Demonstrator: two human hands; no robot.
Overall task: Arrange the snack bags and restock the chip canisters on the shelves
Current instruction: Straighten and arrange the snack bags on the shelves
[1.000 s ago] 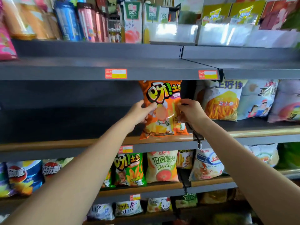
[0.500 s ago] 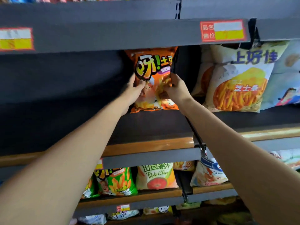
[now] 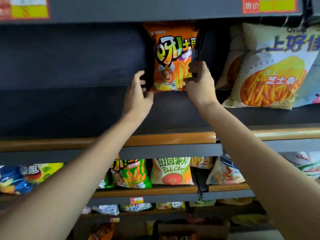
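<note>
An orange snack bag point(image 3: 168, 54) with a cartoon chef stands upright at the back of the dark middle shelf point(image 3: 69, 110), right beside a black divider point(image 3: 199, 45). My left hand point(image 3: 138, 96) hovers at the bag's lower left corner with its fingers spread, barely touching it. My right hand point(image 3: 199, 84) has its fingers curled round the bag's lower right edge, next to the divider. No chip canisters are in view.
A large cheese-stick bag point(image 3: 270, 75) leans right of the divider. The upper shelf's edge point(image 3: 138, 7) hangs just above the orange bag. One shelf down stand a green bag point(image 3: 133, 174), a potato chips bag point(image 3: 171, 172) and several others. The shelf's wooden lip point(image 3: 164, 138) runs under my forearms.
Both hands pushed the orange bag from the shelf's front edge to the back. My left hand has let go and spread its fingers. The camera has moved closer.
</note>
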